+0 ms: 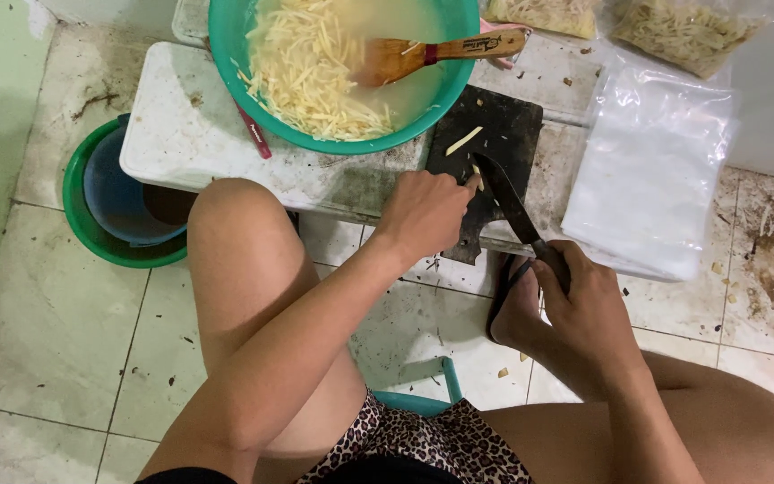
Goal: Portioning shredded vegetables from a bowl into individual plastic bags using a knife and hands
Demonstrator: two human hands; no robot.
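Buckets (105,235) sitting far left on the tiled floor (55,332), a blue one nested inside a green one, tucked partly under the edge of a low white board (181,134). Resting on that board, a big green basin (423,108) holding cloudy water and a heap of pale yellow strips (306,72). Lying in the basin, a wooden spoon (423,56), bowl end in the water, handle sticking out over the right rim. Poking out below the basin's left side, a thin red stick (254,134).

Moving right: left hand (423,213) closed in a loose fist at the lower left part of a dark cutting board (503,125), fingertips pinching a small pale piece (477,182) against the board. Lying higher on the same board, one cut strip (464,141), apart from the hand. Touching the pinched piece, the dark blade of a knife (505,199), slanting down and to the right. Right hand (580,309) wrapped tight around the knife's handle, just beyond the near edge of the cutting board. Showing under that hand, a foot in a dark sandal (508,300).

Further right, a stack of clear plastic bags (651,170) lying flat, just beside the cutting board. Along the top edge, two filled bags (687,31) of the same strips.
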